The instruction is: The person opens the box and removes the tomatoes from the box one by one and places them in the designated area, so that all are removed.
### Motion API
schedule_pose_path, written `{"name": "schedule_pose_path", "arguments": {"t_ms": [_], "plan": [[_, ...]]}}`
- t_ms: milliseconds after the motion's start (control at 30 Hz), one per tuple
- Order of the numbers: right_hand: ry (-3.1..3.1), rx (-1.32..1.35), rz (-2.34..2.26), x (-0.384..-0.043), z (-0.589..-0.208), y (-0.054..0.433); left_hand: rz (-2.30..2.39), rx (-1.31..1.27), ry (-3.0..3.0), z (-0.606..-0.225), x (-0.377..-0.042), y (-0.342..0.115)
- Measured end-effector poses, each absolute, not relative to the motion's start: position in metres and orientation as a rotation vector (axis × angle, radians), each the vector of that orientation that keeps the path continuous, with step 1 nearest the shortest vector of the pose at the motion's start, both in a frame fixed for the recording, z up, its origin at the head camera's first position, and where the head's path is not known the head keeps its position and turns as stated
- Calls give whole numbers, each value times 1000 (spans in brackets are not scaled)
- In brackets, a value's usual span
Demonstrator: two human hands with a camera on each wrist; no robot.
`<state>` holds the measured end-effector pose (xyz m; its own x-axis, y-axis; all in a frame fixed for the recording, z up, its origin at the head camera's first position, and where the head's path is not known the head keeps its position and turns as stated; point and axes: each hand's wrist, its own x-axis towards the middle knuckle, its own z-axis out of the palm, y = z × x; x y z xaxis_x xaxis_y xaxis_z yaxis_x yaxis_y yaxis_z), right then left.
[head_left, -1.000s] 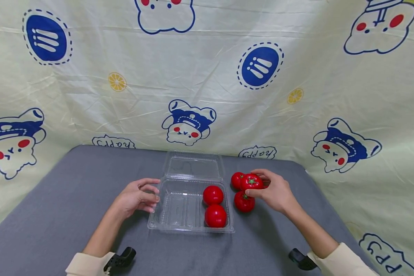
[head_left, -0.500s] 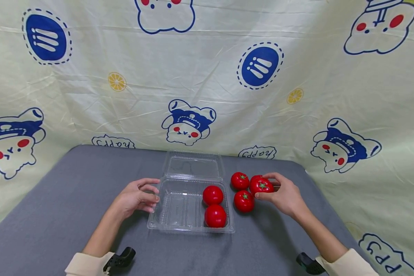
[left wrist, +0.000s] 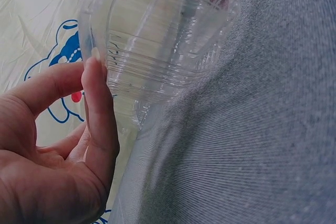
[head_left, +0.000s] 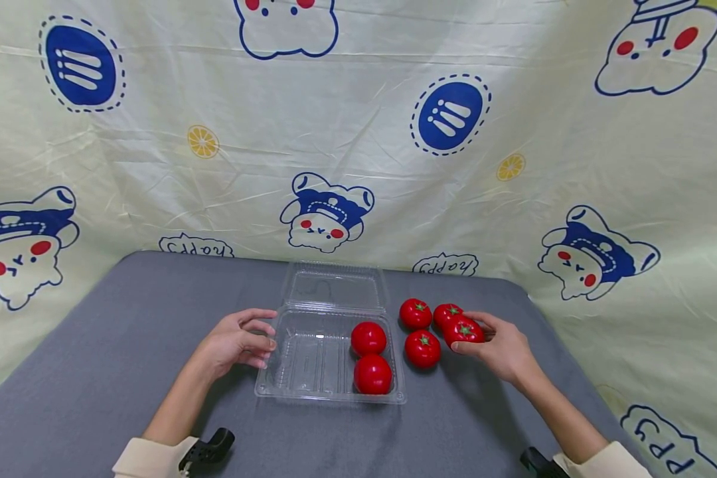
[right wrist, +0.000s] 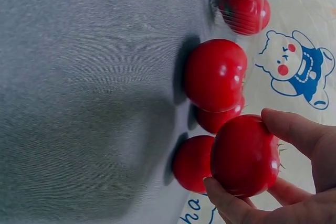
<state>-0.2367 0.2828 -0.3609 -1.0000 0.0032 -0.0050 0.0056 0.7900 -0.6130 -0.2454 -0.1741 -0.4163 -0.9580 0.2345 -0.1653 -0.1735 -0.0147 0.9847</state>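
Note:
My right hand holds a red tomato between thumb and fingers, its green calyx facing up. In the right wrist view, the held tomato overlaps another tomato behind it. Three more tomatoes sit on the cloth just left of the hand: a front one, a back one and one beside the held tomato. My left hand rests its fingertips at the left rim of a clear plastic clamshell box, fingers loosely bent. Two tomatoes lie along the box's right side, one in front.
The box's lid lies folded back behind it. A grey cloth covers the table. Behind the table hangs a pale printed curtain.
My right hand has carried the held tomato rightward and toward me, away from the other tomatoes by the box, uncovering one behind it. My left hand and the box have stayed put.

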Motion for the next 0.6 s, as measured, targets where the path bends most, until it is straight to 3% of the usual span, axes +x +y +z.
{"name": "schedule_pose_path", "arguments": {"t_ms": [600], "plan": [[2971,94,-955,-236,-381,290,2066,51,1976,-417,-245,-174]]}}
